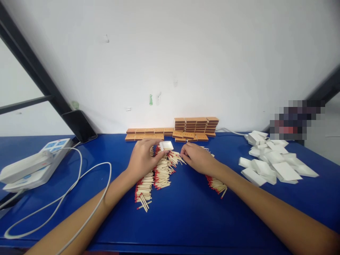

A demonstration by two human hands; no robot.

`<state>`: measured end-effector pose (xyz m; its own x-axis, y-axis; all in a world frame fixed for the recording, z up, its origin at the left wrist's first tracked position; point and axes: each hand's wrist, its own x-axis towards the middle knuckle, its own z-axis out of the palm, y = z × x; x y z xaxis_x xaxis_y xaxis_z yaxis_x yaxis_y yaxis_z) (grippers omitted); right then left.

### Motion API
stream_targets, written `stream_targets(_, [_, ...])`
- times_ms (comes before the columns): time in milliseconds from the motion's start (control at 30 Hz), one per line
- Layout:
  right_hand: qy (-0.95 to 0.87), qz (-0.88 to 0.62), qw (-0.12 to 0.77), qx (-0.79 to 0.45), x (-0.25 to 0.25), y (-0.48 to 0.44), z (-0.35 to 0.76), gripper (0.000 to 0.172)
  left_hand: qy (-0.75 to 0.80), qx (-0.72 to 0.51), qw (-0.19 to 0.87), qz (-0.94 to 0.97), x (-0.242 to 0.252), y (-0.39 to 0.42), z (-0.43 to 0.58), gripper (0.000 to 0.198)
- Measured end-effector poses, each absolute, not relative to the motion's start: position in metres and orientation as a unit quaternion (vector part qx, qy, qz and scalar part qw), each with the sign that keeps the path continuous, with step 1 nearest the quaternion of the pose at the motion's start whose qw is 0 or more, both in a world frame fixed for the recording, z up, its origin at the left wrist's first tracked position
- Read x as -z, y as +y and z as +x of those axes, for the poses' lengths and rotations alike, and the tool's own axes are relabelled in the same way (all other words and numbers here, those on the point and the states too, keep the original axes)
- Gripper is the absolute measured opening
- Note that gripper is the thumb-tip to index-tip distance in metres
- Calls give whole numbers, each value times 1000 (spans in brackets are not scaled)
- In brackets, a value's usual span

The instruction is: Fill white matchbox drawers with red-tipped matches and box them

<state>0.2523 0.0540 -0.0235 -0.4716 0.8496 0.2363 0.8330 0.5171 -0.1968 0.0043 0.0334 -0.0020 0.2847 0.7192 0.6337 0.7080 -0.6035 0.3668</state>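
Note:
My left hand point(142, 157) is closed round a small white matchbox tray point(166, 145), holding it just above a pile of red-tipped matchsticks point(159, 173) on the blue table point(183, 212). My right hand point(198, 157) rests on the matchsticks to the right of the tray, its fingers pinched together at a bunch of them. More matchsticks point(217, 184) lie under my right wrist.
Orange matchbox sleeves point(183, 130) are stacked along the white wall at the back. A heap of white trays point(273, 161) lies at the right. At the left are a white power strip point(32, 166), its cables point(87, 180), and a dark phone point(79, 125) leaning on the wall.

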Motion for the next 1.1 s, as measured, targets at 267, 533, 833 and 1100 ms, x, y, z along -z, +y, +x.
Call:
stream_targets(267, [-852,-466,230,-63,10,53,267,15,448,-384,-2,807,3,33,2,31])
stream_targets(533, [-842,-490,212,-70,21,56,258,12,448,-373,-15,812,4,33,4,30])
stream_targets(833, [-854,-481,192,-52,28,59,253,13,452,-373,-15,810,4,33,3,32])
stream_targets(1100, [-865,-463,185,-52,21,60,262,12,451,-372,-13,811,3,33,3,32])
